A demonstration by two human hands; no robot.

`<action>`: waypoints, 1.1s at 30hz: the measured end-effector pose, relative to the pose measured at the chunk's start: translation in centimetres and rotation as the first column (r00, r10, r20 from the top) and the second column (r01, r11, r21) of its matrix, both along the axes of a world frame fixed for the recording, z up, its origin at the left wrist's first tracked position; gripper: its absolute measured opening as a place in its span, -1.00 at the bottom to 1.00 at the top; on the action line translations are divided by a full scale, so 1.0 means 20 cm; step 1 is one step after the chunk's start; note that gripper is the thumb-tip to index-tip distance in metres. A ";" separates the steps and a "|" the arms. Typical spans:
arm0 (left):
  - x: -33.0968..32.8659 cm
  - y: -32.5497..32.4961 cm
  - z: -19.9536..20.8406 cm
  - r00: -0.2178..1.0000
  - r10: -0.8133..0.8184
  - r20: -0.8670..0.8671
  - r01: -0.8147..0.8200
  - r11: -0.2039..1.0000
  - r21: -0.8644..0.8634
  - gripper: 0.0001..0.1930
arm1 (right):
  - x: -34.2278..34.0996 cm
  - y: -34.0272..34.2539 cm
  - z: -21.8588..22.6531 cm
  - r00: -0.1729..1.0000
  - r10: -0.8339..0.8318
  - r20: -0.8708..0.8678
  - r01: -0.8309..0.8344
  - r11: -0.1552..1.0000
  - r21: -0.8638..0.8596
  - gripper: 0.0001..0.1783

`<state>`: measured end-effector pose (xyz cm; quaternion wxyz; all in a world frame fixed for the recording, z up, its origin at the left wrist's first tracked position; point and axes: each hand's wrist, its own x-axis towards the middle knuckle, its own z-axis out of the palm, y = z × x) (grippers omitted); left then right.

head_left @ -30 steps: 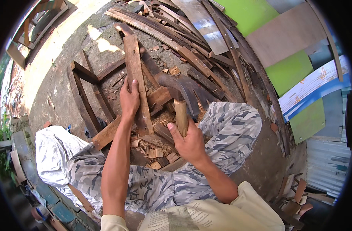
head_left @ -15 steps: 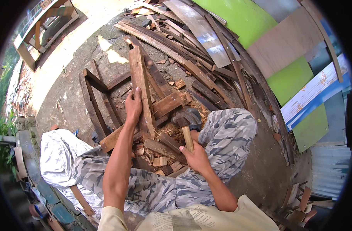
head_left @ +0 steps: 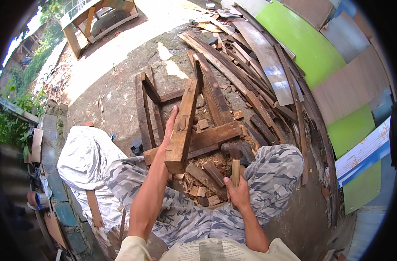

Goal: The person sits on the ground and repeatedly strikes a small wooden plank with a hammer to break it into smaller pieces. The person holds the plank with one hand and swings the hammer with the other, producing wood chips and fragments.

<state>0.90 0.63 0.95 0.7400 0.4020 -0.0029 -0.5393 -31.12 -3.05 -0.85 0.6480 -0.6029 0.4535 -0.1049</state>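
A thick brown wooden beam (head_left: 184, 126) slants up in front of me, its squared near end raised toward me. My left hand (head_left: 172, 124) is closed around it from the left side, and some fingertips show past its right edge. In my right hand (head_left: 238, 191) is a hammer (head_left: 236, 172), gripped by its wooden handle with the dark head up, beside my right knee. Behind the beam a wooden crosspiece (head_left: 216, 135) lies across other timber. Small cut wood blocks (head_left: 202, 191) and shavings lie between my legs.
An upright-looking wooden frame (head_left: 144, 108) stands ahead on the left. Long planks (head_left: 233, 65) are piled to the right, beside green and brown sheets (head_left: 300, 35). A white cloth sack (head_left: 87, 150) lies by my left leg. Far left stands a wooden bench-like structure (head_left: 90, 21).
My left hand has lifted and tilted the beam, so its near end faces up toward me. The hammer stays low in my right hand. The whole view has shifted.
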 end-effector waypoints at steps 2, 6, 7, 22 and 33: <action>-0.03 0.03 0.06 0.974 -0.027 -0.225 0.004 0.995 -0.100 -0.30 | 0.01 0.01 0.02 1.000 0.019 -0.014 -0.019 1.000 -0.013 -0.59; -0.11 0.08 0.10 0.889 -0.079 -0.451 -0.035 0.970 -0.240 -0.31 | 0.03 0.02 0.01 0.999 0.051 0.011 -0.049 0.992 -0.114 -0.57; -0.12 0.08 0.11 0.879 -0.093 -0.468 -0.038 0.964 -0.262 -0.32 | 0.02 0.02 0.02 0.998 0.029 0.052 -0.025 0.997 -0.072 -0.56; -0.24 0.05 0.04 0.973 -0.151 -0.173 0.076 0.924 -0.375 -0.14 | 0.14 0.19 0.25 0.910 0.024 0.414 -0.010 0.999 -0.034 -0.20; -0.27 0.08 0.11 0.901 0.288 0.324 -0.159 0.915 -0.372 -0.17 | 0.19 0.10 0.20 0.978 0.039 0.203 0.007 0.975 -0.221 -0.24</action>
